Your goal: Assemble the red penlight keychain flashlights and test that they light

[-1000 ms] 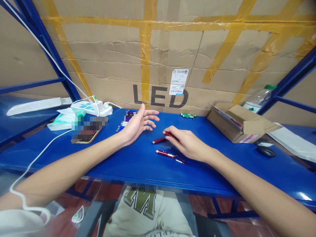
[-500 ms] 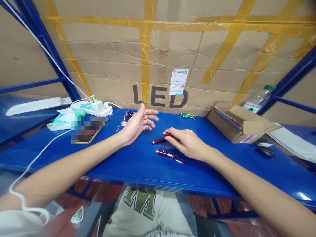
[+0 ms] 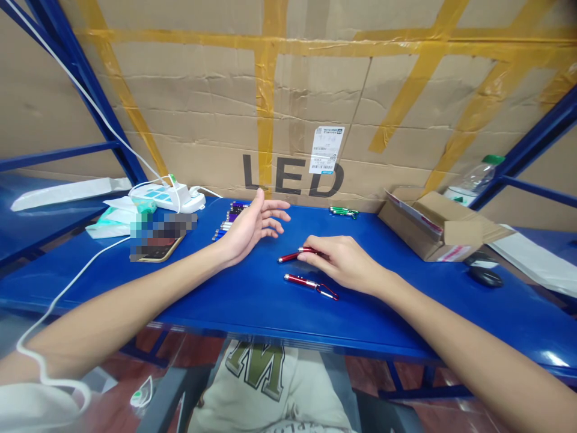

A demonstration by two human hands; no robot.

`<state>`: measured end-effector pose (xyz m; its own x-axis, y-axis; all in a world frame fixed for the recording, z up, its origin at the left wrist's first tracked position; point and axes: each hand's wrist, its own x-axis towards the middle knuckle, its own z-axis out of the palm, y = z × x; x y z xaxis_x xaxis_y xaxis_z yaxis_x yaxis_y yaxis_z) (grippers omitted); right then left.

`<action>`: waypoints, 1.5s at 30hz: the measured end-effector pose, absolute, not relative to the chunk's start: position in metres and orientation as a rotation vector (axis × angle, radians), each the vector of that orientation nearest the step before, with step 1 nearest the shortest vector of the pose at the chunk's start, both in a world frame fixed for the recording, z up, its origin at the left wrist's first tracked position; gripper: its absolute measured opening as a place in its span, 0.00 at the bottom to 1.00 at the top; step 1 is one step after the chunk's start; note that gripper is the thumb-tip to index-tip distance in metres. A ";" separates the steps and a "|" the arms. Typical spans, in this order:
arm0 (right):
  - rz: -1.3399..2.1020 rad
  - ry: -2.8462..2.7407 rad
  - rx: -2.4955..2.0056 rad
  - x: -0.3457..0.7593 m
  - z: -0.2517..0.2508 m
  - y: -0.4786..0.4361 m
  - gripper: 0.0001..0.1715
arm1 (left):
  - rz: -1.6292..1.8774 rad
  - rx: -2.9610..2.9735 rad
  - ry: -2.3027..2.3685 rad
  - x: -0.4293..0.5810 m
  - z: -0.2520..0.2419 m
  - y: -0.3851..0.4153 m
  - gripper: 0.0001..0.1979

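Note:
My right hand has its thumb and fingers closed on a red pen with a silver tip. Just beneath and left of it, another red pen lies partly hidden by that hand. Nearer the table's front edge is a red pen with a carabiner clip. My left hand rests on its edge with spread fingers, holding nothing. Beside it, several blue, purple, black and silver pens lie in a row, partly covered by the hand. Green pens lie at the back of the blue table.
On the left are a phone, a power strip with white cables and a tissue pack. An open cardboard box, a black mouse and a plastic bottle stand right. A large carton rises behind.
The red pen in my right hand has come down slightly, closer to the red pen beneath it. My left hand has hardly moved.

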<state>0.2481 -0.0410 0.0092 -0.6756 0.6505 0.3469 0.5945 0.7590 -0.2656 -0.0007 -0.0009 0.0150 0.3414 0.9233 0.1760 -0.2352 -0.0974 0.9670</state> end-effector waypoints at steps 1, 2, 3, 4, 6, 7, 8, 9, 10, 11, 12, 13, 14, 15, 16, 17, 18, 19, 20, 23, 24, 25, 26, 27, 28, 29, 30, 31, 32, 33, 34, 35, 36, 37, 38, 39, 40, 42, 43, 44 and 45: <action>0.180 -2.527 -0.951 0.248 0.009 -0.040 0.19 | 1.123 1.300 0.713 -0.001 0.015 -0.001 0.36; 0.178 -2.520 -0.959 0.248 0.009 -0.040 0.19 | 1.122 1.302 0.713 -0.001 0.015 -0.001 0.36; 0.175 -2.512 -0.969 0.248 0.009 -0.039 0.19 | 1.120 1.305 0.712 0.000 0.015 -0.001 0.36; 0.174 -2.503 -0.978 0.248 0.009 -0.038 0.19 | 1.119 1.307 0.712 0.000 0.015 -0.001 0.36; 0.171 -2.485 -0.985 0.249 0.009 -0.038 0.19 | 1.122 1.308 0.713 0.000 0.014 0.000 0.36; 0.172 -2.476 -0.985 0.249 0.009 -0.038 0.18 | 1.123 1.307 0.716 0.000 0.014 0.000 0.36; 0.171 -2.467 -0.987 0.249 0.009 -0.038 0.18 | 1.124 1.306 0.718 0.000 0.014 0.000 0.36; 0.173 -2.462 -0.988 0.249 0.008 -0.038 0.18 | 1.123 1.307 0.720 0.001 0.014 0.000 0.36; 0.181 -2.457 -0.998 0.249 0.008 -0.038 0.18 | 1.122 1.310 0.722 0.001 0.015 0.000 0.36; 0.190 -2.452 -1.009 0.249 0.008 -0.038 0.18 | 1.120 1.313 0.723 0.001 0.015 -0.001 0.36; 0.192 -2.448 -1.019 0.249 0.008 -0.038 0.18 | 1.120 1.316 0.724 0.001 0.015 -0.001 0.36; 0.193 -2.452 -1.019 0.249 0.008 -0.038 0.19 | 1.119 1.318 0.725 0.001 0.015 -0.001 0.36; 0.192 -2.456 -1.016 0.248 0.008 -0.038 0.19 | 1.119 1.318 0.726 0.000 0.015 -0.001 0.36; 0.189 -2.461 -1.008 0.248 0.008 -0.038 0.19 | 1.119 1.316 0.727 0.000 0.015 -0.001 0.36; 0.187 -2.467 -0.998 0.248 0.008 -0.039 0.20 | 1.119 1.314 0.726 0.000 0.015 -0.001 0.36; 0.186 -2.471 -0.991 0.248 0.008 -0.039 0.20 | 1.118 1.311 0.724 0.000 0.015 -0.001 0.36; 0.188 -2.474 -0.989 0.248 0.009 -0.039 0.20 | 1.117 1.310 0.723 0.000 0.015 -0.001 0.36; 0.192 -2.476 -0.995 0.247 0.009 -0.039 0.20 | 1.116 1.310 0.722 0.000 0.015 -0.001 0.36; 0.198 -2.477 -1.005 0.247 0.009 -0.039 0.20 | 1.114 1.311 0.721 0.000 0.015 -0.001 0.36; 0.209 -2.493 -1.031 0.248 0.009 -0.039 0.19 | 1.109 1.314 0.721 0.000 0.015 -0.001 0.37; 0.207 -2.503 -1.028 0.248 0.009 -0.039 0.19 | 1.110 1.311 0.722 0.000 0.016 -0.001 0.37; 0.203 -2.514 -1.020 0.248 0.009 -0.039 0.20 | 1.110 1.308 0.722 0.000 0.016 -0.001 0.37; 0.198 -2.524 -1.010 0.248 0.008 -0.039 0.20 | 1.109 1.305 0.721 0.001 0.015 -0.001 0.37; 0.196 -2.531 -1.002 0.248 0.008 -0.039 0.20 | 1.107 1.303 0.720 0.001 0.015 -0.001 0.37; 0.196 -2.534 -0.999 0.248 0.008 -0.040 0.20 | 1.105 1.303 0.719 0.001 0.015 -0.001 0.37; 0.199 -2.532 -1.001 0.248 0.008 -0.040 0.20 | 1.103 1.305 0.718 0.001 0.015 -0.001 0.37; 0.205 -2.530 -1.007 0.248 0.008 -0.040 0.20 | 1.100 1.309 0.716 0.001 0.015 -0.001 0.37; 0.210 -2.529 -1.014 0.248 0.008 -0.040 0.20 | 1.099 1.311 0.714 0.001 0.015 -0.001 0.37; 0.212 -2.529 -1.017 0.248 0.008 -0.040 0.20 | 1.098 1.313 0.712 0.001 0.015 -0.001 0.37; 0.212 -2.531 -1.015 0.248 0.007 -0.040 0.20 | 1.097 1.313 0.711 0.001 0.015 -0.001 0.37; 0.210 -2.535 -1.008 0.249 0.007 -0.040 0.21 | 1.096 1.311 0.711 0.001 0.015 -0.001 0.37; 0.207 -2.539 -0.998 0.249 0.007 -0.040 0.21 | 1.095 1.308 0.712 0.001 0.016 -0.001 0.37; 0.206 -2.542 -0.989 0.249 0.007 -0.039 0.21 | 1.095 1.305 0.714 0.001 0.016 -0.001 0.37; 0.208 -2.544 -0.984 0.249 0.007 -0.039 0.21 | 1.094 1.304 0.715 0.000 0.016 -0.001 0.38; 0.211 -2.547 -0.986 0.249 0.007 -0.040 0.21 | 1.094 1.305 0.714 0.000 0.016 -0.001 0.38; 0.214 -2.554 -0.995 0.248 0.008 -0.040 0.21 | 1.093 1.308 0.713 0.000 0.016 -0.002 0.38; 0.214 -2.563 -1.008 0.248 0.008 -0.040 0.20 | 1.094 1.311 0.712 0.000 0.016 -0.002 0.37; 0.212 -2.594 -1.032 0.247 0.008 -0.039 0.20 | 1.093 1.314 0.710 0.000 0.017 -0.002 0.37; 0.215 -2.614 -1.036 0.247 0.008 -0.039 0.19 | 1.093 1.315 0.711 0.000 0.017 -0.002 0.37; 0.225 -2.634 -1.032 0.247 0.007 -0.039 0.19 | 1.092 1.316 0.712 0.000 0.017 -0.002 0.37; 0.244 -2.650 -1.024 0.247 0.006 -0.039 0.18 | 1.092 1.317 0.712 0.000 0.016 -0.003 0.37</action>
